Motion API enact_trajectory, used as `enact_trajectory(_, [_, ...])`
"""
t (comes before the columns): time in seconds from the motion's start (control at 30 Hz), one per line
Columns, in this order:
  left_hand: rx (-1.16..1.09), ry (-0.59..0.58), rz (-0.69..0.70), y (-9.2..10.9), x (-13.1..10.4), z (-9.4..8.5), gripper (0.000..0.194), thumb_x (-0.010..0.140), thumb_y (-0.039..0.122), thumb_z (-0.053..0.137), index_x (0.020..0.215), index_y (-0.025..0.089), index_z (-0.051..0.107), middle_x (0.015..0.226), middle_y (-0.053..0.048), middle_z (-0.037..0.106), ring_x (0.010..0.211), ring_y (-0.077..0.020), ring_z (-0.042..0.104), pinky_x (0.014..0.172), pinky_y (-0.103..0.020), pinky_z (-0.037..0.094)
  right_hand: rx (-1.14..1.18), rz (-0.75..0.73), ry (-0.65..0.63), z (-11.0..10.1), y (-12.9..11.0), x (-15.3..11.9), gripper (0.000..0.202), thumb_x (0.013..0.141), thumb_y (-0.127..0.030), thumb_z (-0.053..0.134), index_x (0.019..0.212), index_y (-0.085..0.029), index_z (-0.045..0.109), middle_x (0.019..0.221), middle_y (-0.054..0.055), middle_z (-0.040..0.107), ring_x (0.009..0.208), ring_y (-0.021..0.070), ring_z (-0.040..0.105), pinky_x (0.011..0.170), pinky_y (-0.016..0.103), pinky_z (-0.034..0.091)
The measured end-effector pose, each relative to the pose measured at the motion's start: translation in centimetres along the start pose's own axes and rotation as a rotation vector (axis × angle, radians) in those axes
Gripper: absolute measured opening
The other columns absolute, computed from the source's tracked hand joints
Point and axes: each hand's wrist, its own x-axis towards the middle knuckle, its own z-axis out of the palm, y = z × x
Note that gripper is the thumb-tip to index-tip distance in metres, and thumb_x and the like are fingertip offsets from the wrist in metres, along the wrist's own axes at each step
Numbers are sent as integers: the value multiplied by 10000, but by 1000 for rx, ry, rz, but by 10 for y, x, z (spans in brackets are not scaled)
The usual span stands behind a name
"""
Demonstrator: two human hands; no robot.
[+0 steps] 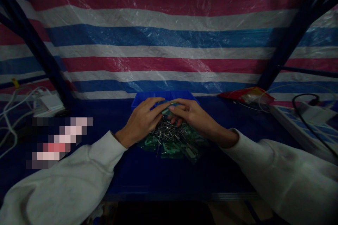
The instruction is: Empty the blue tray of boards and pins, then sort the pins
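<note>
Both hands meet over a heap of thin metal pins on the dark blue table. My left hand and my right hand pinch a small greenish clear packet between their fingertips. Its contents are too dim to make out. Around the near side of the pins lie several similar green packets, some under the pins. Just behind the hands stands a blue divided tray, partly hidden by them.
White cables and a white adapter lie at the left. At the right are a red bag, a box and a white plug with a black cord. A striped sheet hangs behind the table.
</note>
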Motion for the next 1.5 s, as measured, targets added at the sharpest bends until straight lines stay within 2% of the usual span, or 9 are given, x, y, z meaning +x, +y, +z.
enact_trajectory(0.1, [-31,9,-30,-1,1,0,248,984,160,500,1215,169,587,1129,-89,668,1045,-222,609,916,-411,506,-79,-97,80,-2,-4,0,273,908,-394,593,1045,-168,662,924,72,704,821,185,680,515,226,515])
enact_trajectory(0.2, [-136,15,-148,2,3,0,168,999,212,499,1108,155,614,986,-60,693,888,-179,640,808,-326,499,-150,-180,28,-3,-5,-2,256,894,-387,613,1036,-183,678,1009,65,708,892,196,677,568,242,544])
enact_trajectory(0.27, [-239,15,-231,5,4,-1,134,996,227,515,1057,162,615,913,-28,687,805,-145,639,743,-278,476,-191,-201,6,-2,-3,-2,212,852,-342,672,991,-183,680,965,52,716,840,183,679,589,250,552])
enact_trajectory(0.4, [-429,-18,-352,13,8,-2,119,995,264,522,1030,181,599,839,16,659,717,-109,606,662,-238,429,-182,-169,43,1,1,-3,119,814,-252,698,881,-172,641,769,30,709,695,167,695,602,267,566])
enact_trajectory(0.53, [-468,-43,-414,20,10,-1,184,1021,301,455,964,175,575,754,31,590,640,-96,542,607,-232,382,-155,-120,19,6,2,-3,134,818,-273,705,820,-174,615,715,30,711,646,170,712,607,273,576])
enact_trajectory(0.7, [-406,9,-418,25,10,3,230,1035,290,407,856,177,497,664,52,478,580,-83,467,569,-234,319,-40,-40,-9,13,0,-4,243,770,-354,768,809,-172,612,686,14,699,641,174,721,595,271,599])
enact_trajectory(0.93, [-403,3,-403,25,11,4,230,1032,277,402,849,179,501,674,41,498,586,-93,478,575,-242,325,90,76,-37,12,-4,-1,320,674,-350,847,718,-159,595,607,3,679,629,170,723,608,254,607])
enact_trajectory(1.5, [-355,17,-366,24,8,8,218,1027,254,407,832,184,472,659,44,466,562,-85,442,555,-235,326,161,101,-49,14,0,4,332,645,-334,864,665,-150,589,581,-15,628,598,148,696,604,258,586])
